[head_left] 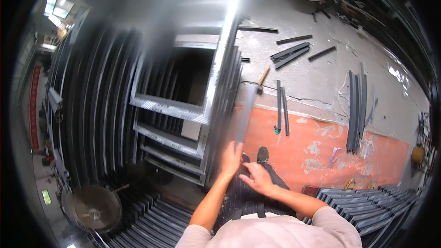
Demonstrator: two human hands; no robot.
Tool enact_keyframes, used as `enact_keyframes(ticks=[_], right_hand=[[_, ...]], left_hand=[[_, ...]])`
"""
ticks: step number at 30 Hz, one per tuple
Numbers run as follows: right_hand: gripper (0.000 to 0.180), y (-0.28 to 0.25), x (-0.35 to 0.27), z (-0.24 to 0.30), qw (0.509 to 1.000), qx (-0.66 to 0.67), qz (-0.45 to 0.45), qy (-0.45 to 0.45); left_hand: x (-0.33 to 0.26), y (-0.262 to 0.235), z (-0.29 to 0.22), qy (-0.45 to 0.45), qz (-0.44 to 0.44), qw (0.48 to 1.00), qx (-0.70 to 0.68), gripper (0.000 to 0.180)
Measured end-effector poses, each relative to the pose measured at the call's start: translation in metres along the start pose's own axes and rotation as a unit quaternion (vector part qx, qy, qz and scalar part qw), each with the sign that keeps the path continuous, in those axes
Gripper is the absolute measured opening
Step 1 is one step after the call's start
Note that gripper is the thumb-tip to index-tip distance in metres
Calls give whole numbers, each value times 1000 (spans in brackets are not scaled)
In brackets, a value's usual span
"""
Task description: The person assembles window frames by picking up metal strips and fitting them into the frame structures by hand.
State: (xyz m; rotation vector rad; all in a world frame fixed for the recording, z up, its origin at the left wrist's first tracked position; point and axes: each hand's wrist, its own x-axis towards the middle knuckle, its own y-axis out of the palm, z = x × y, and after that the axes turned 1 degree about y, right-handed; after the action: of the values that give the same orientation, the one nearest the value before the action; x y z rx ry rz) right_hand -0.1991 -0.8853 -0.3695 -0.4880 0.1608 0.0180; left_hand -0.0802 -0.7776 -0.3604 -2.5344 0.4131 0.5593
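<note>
In front of my legs, my left hand (231, 158) is closed round the near end of a grey metal profile strip (245, 117). The strip points away from me and is smeared by motion. Just right of it hovers my right hand (259, 178), holding nothing, its fingers apart. Close on the left of the strip stands a stack of grey window frames (172, 109), several deep, with film on their faces. Beyond the strip's far end lies a hammer (263, 79) with a wooden handle.
Loose dark profile pieces (291, 55) are scattered on the floor ahead. Longer bars (354, 112) lie to the right, across the edge of an orange floor area (312, 156). Stacked profiles (363, 206) stand at lower right. A round fan (94, 209) is at lower left.
</note>
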Motion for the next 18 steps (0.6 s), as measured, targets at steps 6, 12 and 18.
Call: enact_keyframes(ticks=[6,12,18], right_hand=[[71,-75,35,50,937,-260,23,-234],[69,-11,19,20,915,-237,231,-231],[59,130,22,68,944,-193,263,-51]], left_hand=[[-74,-72,52,179,79,931,309,38],[-108,-147,96,255,136,904,315,34],[-115,-237,196,140,-139,891,409,53]])
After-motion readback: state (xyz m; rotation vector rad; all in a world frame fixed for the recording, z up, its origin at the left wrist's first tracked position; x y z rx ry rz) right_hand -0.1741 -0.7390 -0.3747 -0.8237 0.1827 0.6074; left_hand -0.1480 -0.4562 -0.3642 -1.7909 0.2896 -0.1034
